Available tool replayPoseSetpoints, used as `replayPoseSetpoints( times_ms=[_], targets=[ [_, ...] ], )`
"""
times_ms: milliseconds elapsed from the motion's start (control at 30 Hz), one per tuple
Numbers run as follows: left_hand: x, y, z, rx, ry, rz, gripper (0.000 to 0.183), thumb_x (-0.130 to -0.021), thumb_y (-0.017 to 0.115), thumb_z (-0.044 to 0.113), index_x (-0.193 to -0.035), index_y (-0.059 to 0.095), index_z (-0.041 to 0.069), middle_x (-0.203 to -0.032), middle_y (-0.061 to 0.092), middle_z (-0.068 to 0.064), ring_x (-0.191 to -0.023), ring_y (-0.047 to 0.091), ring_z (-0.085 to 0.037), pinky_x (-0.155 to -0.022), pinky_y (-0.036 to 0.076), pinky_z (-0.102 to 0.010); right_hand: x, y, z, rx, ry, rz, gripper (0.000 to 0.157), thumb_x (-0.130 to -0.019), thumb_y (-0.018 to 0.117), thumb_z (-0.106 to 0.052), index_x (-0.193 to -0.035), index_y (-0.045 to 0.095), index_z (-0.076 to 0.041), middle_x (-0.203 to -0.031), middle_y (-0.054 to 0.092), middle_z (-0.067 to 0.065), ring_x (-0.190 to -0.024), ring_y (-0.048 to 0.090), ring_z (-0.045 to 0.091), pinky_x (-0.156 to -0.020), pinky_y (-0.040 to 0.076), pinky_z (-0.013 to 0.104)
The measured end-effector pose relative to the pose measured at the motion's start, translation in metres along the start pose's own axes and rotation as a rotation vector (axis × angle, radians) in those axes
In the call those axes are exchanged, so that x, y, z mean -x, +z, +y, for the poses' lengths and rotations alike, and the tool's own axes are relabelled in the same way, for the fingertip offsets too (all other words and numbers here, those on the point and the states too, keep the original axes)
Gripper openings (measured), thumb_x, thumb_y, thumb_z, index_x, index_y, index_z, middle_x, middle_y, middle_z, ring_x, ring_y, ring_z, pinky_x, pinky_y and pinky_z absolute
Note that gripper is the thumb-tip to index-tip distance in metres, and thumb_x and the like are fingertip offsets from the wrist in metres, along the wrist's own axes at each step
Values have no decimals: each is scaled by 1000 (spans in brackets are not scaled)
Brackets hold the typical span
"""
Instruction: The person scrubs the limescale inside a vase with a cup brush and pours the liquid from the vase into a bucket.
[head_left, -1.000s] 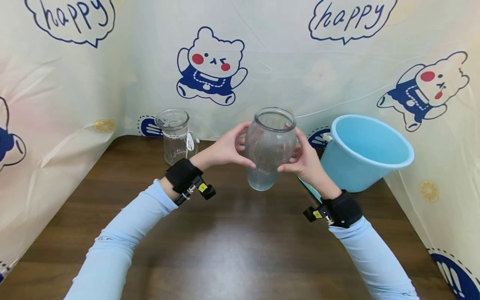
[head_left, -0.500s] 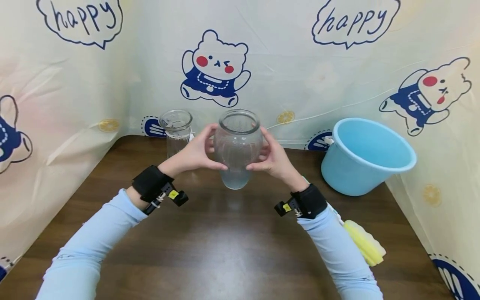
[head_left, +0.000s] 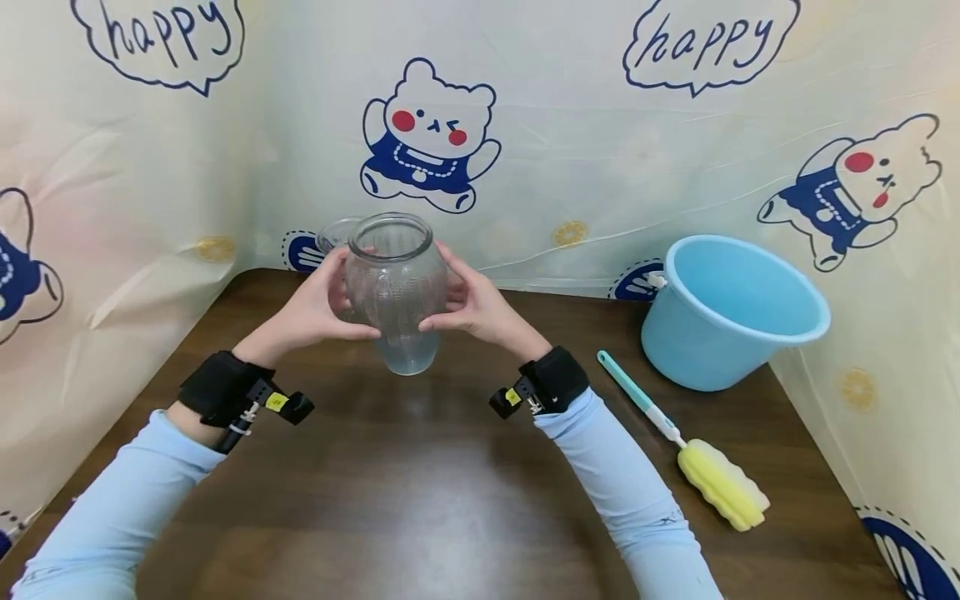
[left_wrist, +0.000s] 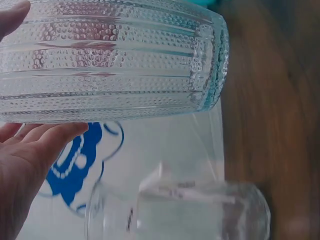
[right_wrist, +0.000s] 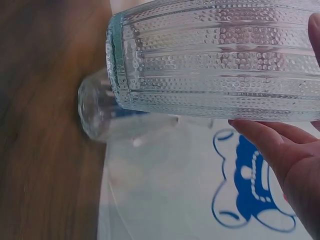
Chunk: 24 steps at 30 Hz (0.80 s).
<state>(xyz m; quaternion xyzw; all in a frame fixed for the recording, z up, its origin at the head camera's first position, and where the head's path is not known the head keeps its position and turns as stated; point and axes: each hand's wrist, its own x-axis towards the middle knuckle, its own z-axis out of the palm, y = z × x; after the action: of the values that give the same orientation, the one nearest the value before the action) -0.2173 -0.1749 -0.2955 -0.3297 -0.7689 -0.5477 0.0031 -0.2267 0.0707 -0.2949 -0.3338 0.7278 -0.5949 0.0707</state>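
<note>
A clear glass vase (head_left: 401, 292) with a wide round rim and a dotted, ribbed surface (left_wrist: 115, 60) stands upright between both hands, left of the middle in the head view. My left hand (head_left: 311, 312) grips its left side, thumb in front and fingers behind. From the other side my right hand (head_left: 480, 308) holds it the same way. The base shows at the edge of the glass (right_wrist: 215, 60) in the right wrist view. Behind the vase is a second glass jar (head_left: 333, 233), mostly hidden in the head view; its body (left_wrist: 180, 215) shows in the left wrist view.
A light blue bucket (head_left: 693, 337) stands at the back right of the brown wooden table (head_left: 420, 483). In front of it lies a sponge brush (head_left: 723, 487) with a yellow and white head and a teal handle. A printed cloth (head_left: 562, 150) hangs behind the table.
Both hands have carried the vase left, from beside the bucket to in front of the second jar, which it now overlaps. The sponge brush, earlier behind the right arm, is now in full view.
</note>
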Motion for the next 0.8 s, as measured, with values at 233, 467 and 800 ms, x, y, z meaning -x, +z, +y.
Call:
replayPoseSetpoints(
  times_ms=[233,467,800],
  targets=[
    [23,-26,-6,60,50,46,99,-58,74,-20,-138,23,7,-132,37,0,-110,47,-9,-78,48,-19,-19,26,-20,-36,-24,-54,90,-74,68,9,-145,16,-6,-143,31,20,-123,43,31,-93,43,34],
    [47,-46,-16,88,47,102,97,-58,70,-26,-136,26,10,-128,38,0,-109,50,-6,-78,48,-18,-38,50,-16,-24,-20,-119,89,-78,66,6,-146,10,-6,-144,28,20,-125,40,29,-97,39,32],
    [65,-68,-30,174,-61,268,84,-64,64,-27,-129,28,13,-120,43,1,-99,55,-5,-71,49,-16,-62,82,-12,-17,82,-80,78,-85,61,-5,-146,14,-12,-150,17,7,-131,32,19,-99,34,25]
  ],
)
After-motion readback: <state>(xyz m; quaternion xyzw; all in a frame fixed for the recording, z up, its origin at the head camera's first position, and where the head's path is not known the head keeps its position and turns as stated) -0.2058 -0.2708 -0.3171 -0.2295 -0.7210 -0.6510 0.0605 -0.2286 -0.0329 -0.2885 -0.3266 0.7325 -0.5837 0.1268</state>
